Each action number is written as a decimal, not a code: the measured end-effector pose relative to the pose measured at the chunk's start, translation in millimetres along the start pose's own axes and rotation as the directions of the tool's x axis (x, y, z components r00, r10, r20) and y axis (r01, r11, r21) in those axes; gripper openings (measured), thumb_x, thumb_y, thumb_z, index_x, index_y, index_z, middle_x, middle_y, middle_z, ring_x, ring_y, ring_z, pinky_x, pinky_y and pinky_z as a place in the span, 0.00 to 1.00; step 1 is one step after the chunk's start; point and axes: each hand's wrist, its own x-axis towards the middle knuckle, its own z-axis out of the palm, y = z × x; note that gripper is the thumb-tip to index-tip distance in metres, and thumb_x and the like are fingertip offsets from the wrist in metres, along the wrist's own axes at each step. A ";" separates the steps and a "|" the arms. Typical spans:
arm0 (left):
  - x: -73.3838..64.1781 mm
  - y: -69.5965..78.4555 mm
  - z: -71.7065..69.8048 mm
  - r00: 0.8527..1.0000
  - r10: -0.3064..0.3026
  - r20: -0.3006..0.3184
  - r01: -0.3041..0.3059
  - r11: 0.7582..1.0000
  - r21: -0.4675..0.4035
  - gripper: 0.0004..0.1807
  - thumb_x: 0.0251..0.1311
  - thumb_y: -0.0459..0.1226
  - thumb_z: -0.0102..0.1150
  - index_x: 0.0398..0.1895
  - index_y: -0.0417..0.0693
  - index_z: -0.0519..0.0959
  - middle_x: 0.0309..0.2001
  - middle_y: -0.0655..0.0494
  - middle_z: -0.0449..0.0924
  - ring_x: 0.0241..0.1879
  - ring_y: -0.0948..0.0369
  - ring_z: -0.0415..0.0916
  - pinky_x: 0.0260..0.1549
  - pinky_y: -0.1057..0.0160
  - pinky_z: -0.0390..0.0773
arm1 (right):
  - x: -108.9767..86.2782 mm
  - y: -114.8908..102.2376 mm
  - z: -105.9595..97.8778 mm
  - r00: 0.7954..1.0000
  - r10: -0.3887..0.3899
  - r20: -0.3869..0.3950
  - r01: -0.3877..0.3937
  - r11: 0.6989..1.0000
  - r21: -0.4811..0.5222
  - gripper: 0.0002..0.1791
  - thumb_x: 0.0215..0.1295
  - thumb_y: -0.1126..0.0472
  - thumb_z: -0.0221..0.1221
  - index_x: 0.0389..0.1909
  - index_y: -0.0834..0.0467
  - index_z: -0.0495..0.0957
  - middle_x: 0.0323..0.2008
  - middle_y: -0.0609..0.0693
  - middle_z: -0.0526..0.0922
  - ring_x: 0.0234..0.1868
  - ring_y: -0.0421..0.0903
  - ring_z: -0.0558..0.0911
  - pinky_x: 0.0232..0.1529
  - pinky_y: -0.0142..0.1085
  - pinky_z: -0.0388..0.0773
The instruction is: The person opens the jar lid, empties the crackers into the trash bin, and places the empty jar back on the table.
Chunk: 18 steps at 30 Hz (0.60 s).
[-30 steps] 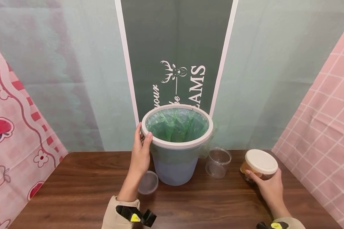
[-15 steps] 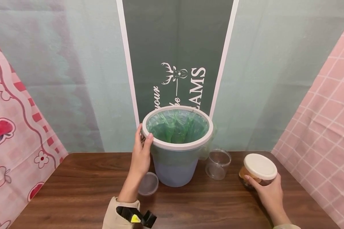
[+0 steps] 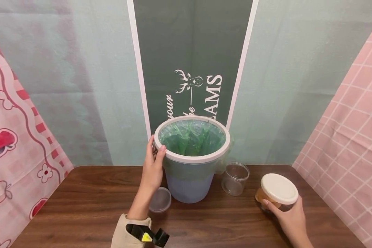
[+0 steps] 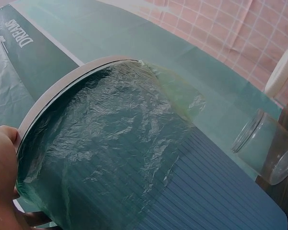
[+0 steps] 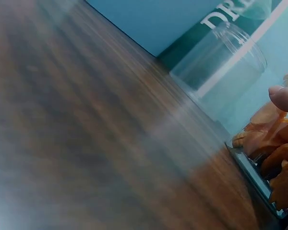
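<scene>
upright blue-grey bin (image 3: 189, 184), pale rim (image 3: 192, 159), ribbed wall (image 4: 216, 187), translucent green liner (image 3: 189, 139) inside and overhanging outside, clear jar (image 3: 267, 199) well apart to the bin's right, roughly upright, orange-brown pieces (image 5: 269, 136) inside, white lid (image 3: 279, 188) on

Table (image 3: 90, 206), dark brown, wood-grain top, rounded far corners. It bears: one blue bin (image 3: 190, 189), upright; one translucent round lid (image 3: 161, 199) (lying just beside the bin's base); one clear jar (image 3: 234, 181), upright, open-topped, near the bin's opposite side; one white-lidded jar (image 3: 279, 188), contact with the tabletop uncertain.
</scene>
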 end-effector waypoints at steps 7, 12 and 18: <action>-0.6 0.3 -0.7 1.000 0.003 -0.004 -0.003 1.000 0.002 0.37 0.75 0.53 0.45 0.82 0.58 0.47 0.78 0.43 0.56 0.77 0.47 0.58 0.74 0.41 0.60 | -13.7 -3.0 -2.3 0.997 -0.002 0.079 0.004 1.000 -0.021 0.65 0.54 0.47 0.75 0.80 0.61 0.40 0.70 0.71 0.60 0.70 0.68 0.61 0.65 0.66 0.59; -1.2 0.4 -1.3 1.000 0.007 -0.008 -0.007 1.000 -0.001 0.38 0.75 0.52 0.45 0.82 0.55 0.47 0.78 0.43 0.56 0.77 0.47 0.58 0.74 0.41 0.60 | -21.5 -4.2 -1.6 0.992 -0.006 0.124 0.008 1.000 -0.010 0.66 0.53 0.48 0.76 0.80 0.61 0.40 0.70 0.70 0.61 0.69 0.68 0.62 0.65 0.68 0.59; -3.3 1.6 3.0 0.999 0.010 -0.037 -0.010 1.000 -0.004 0.37 0.75 0.51 0.47 0.81 0.54 0.50 0.77 0.43 0.59 0.75 0.47 0.61 0.73 0.43 0.63 | -25.9 -2.9 -2.4 0.984 -0.051 0.171 0.054 0.998 -0.016 0.64 0.53 0.50 0.76 0.79 0.63 0.42 0.69 0.70 0.62 0.66 0.67 0.64 0.63 0.67 0.60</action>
